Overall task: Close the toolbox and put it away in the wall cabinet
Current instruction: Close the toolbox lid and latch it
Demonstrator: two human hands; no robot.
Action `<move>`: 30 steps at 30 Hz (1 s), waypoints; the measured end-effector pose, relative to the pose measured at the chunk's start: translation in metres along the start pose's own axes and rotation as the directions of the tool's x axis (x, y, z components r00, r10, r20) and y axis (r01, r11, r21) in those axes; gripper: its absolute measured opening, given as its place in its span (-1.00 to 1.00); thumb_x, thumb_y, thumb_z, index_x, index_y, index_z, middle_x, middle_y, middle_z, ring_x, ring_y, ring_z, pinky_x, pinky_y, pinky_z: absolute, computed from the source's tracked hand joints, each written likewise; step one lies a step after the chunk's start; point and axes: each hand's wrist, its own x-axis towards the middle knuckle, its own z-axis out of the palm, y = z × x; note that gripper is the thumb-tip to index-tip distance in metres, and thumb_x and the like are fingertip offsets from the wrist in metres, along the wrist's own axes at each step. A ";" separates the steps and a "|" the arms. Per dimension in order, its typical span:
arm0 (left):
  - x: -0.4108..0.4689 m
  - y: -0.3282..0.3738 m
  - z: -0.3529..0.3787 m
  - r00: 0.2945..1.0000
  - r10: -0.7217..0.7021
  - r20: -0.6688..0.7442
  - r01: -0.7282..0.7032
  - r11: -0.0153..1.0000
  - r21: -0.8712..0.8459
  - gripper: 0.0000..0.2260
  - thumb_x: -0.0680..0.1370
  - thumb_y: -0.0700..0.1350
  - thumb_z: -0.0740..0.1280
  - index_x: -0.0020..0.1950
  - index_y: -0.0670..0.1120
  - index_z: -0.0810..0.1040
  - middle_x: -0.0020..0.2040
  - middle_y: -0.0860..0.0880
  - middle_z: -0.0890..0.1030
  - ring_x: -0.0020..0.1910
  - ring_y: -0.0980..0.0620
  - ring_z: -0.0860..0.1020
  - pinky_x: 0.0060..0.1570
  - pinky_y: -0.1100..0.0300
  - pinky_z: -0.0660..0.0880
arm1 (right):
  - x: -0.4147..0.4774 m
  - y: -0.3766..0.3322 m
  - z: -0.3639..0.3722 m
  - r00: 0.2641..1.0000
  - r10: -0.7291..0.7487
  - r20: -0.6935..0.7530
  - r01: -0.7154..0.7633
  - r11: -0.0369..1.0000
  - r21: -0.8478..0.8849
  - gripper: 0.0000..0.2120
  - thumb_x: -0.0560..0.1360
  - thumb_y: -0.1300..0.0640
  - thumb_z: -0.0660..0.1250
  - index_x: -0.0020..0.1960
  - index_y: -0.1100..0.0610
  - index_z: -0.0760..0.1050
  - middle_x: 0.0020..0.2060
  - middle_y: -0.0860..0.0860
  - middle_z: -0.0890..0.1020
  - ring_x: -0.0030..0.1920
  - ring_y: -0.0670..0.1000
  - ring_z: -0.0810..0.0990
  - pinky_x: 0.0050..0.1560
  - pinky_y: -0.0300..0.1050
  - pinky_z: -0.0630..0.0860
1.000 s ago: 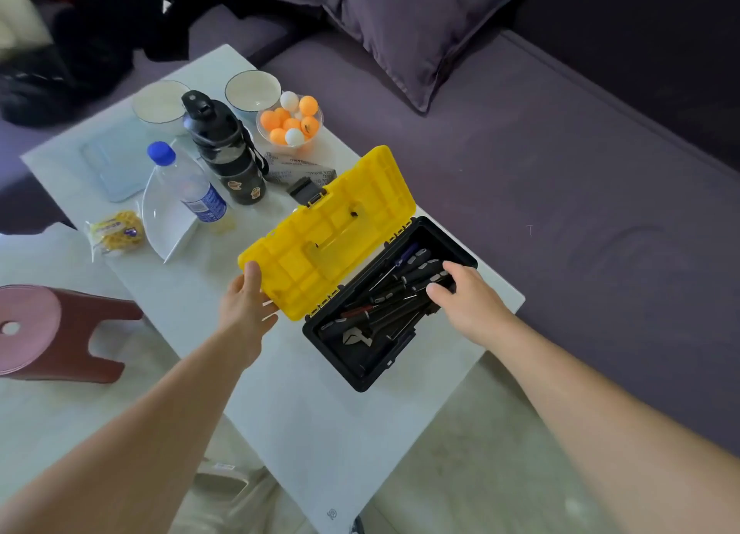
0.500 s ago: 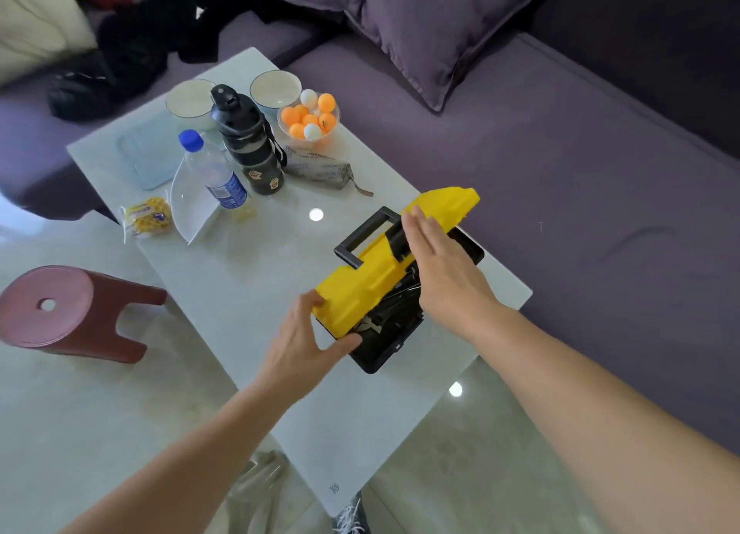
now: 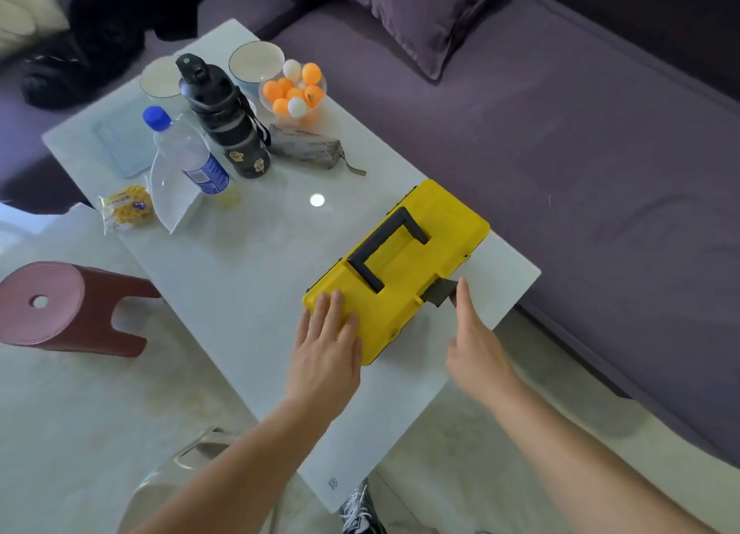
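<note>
**Two open hands at a closed yellow toolbox on a white table**

A yellow toolbox (image 3: 400, 269) lies on a white table (image 3: 248, 261), its lid down and its black handle (image 3: 386, 249) folded flat on top. The left hand (image 3: 326, 353) rests flat on the near left corner of the toolbox lid, fingers spread and straight, gripping nothing. The right hand (image 3: 474, 341) hovers just beside the near right edge of the toolbox, open with fingers loosely extended; its fingertip is at a black latch (image 3: 440, 291) that sticks out from the toolbox side. Whether the fingertip touches the latch cannot be told.

Beyond the toolbox, well apart from it, stand a black flask (image 3: 224, 117), a clear water bottle (image 3: 186, 155) with a blue cap, a grey pouch (image 3: 306, 147), a bowl of orange and white balls (image 3: 294, 91), two empty bowls (image 3: 256, 62) and a yellow snack packet (image 3: 128, 207). A purple sofa (image 3: 560, 141) with a cushion (image 3: 416, 8) runs along the far side of the toolbox. A red stool (image 3: 60, 305) stands on the floor, left of the toolbox.
</note>
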 end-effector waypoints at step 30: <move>0.096 0.008 -0.012 0.938 -0.207 0.277 0.260 0.950 -0.173 0.16 0.10 0.39 0.47 0.53 0.01 -0.01 0.51 0.00 0.21 0.45 -0.11 0.25 0.36 -0.12 0.31 | 0.046 -0.039 0.022 0.918 0.334 0.212 -0.364 0.505 0.782 -0.66 0.60 0.09 0.19 0.37 0.03 0.42 0.26 0.00 0.55 0.31 0.10 0.45 0.32 0.05 0.34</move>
